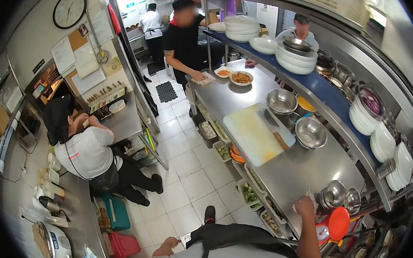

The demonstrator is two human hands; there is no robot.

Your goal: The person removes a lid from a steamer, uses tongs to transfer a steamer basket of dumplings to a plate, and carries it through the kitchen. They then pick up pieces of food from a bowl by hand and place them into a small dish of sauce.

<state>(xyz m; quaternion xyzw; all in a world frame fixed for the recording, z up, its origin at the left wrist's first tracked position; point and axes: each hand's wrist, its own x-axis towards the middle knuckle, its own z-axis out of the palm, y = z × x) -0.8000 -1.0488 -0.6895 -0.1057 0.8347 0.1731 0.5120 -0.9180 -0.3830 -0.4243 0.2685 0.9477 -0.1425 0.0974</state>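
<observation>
The person's right hand (pixel 305 206) lies palm down at the near edge of the steel counter (pixel 304 169), its fingers bent over a pale cloth (pixel 311 197) bunched against the metal. The hand appears closed on the wad, though how firmly cannot be told. The left hand (pixel 167 244) hangs low beside the apron, loosely curled. It is too small in the view to tell whether it holds anything. The main risk seems to lie just beside the cloth. A stack of small steel bowls (pixel 334 193) stands near the fingers and an orange-red lid (pixel 338 223) juts out below them, so a wide sweep of the arm could knock either off the counter. The open tubs of vegetables (pixel 250 192) set along the counter's front sit lower than its top, and anything pushed over the edge would likely drop into them. Further up, a cleaver (pixel 273 126) rests on the white cutting board (pixel 256 132) with its handle near the board's rim. A reach in that direction without looking could catch the blade or nudge it toward the two larger bowls (pixel 310 132). The aisle is narrow, and a co-worker in a white shirt (pixel 87 152) is bent over the opposite bench, so a step backward could bump them. Another person in black (pixel 184 34) works at the counter's far end, well apart.
</observation>
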